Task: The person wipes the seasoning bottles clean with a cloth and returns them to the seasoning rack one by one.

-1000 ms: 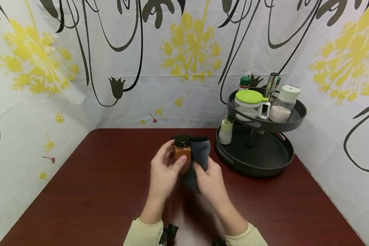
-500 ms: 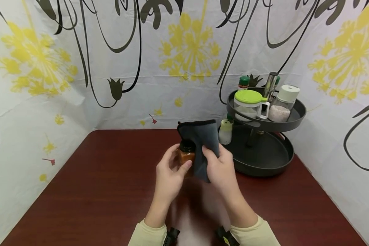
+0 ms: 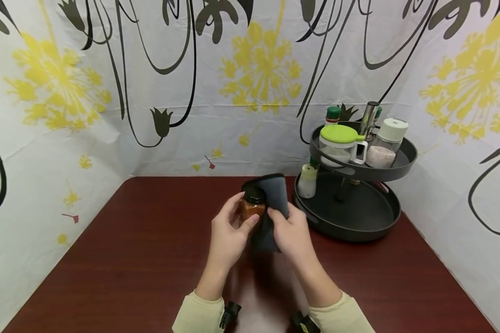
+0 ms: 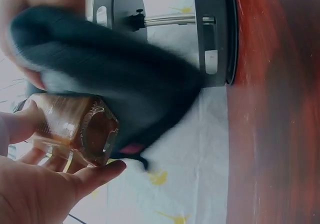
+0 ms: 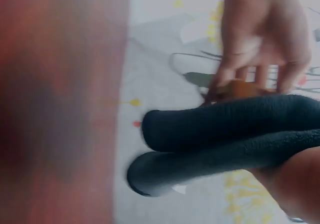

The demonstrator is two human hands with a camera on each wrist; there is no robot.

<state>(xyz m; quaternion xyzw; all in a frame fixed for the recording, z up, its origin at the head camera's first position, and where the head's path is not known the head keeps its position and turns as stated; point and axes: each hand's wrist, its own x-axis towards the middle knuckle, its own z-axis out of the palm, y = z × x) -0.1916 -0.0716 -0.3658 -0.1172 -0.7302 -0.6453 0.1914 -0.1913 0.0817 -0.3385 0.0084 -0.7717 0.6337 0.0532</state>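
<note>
A small glass spice jar (image 3: 253,209) with a black lid and orange-brown contents is held up above the table by my left hand (image 3: 229,233), thumb in front and fingers behind. My right hand (image 3: 289,231) grips a folded dark grey-blue cloth (image 3: 275,192) against the jar's right side and back. In the left wrist view the jar (image 4: 75,126) lies across my fingers, its base showing, while the cloth (image 4: 120,74) covers part of its side. From the right wrist, the folded cloth (image 5: 220,129) hides most of the jar.
A black two-tier turntable rack (image 3: 358,226) stands at the back right of the dark red table (image 3: 129,259). On it are a green-lidded container (image 3: 337,145), a white-capped shaker (image 3: 385,148) and a small pale bottle (image 3: 307,181). Patterned sheeting (image 3: 183,157) encloses the table.
Both hands have shifted slightly right since the first frame. The cloth rose above the jar at half a second ago, then came down and left along it; my left hand keeps holding the jar.
</note>
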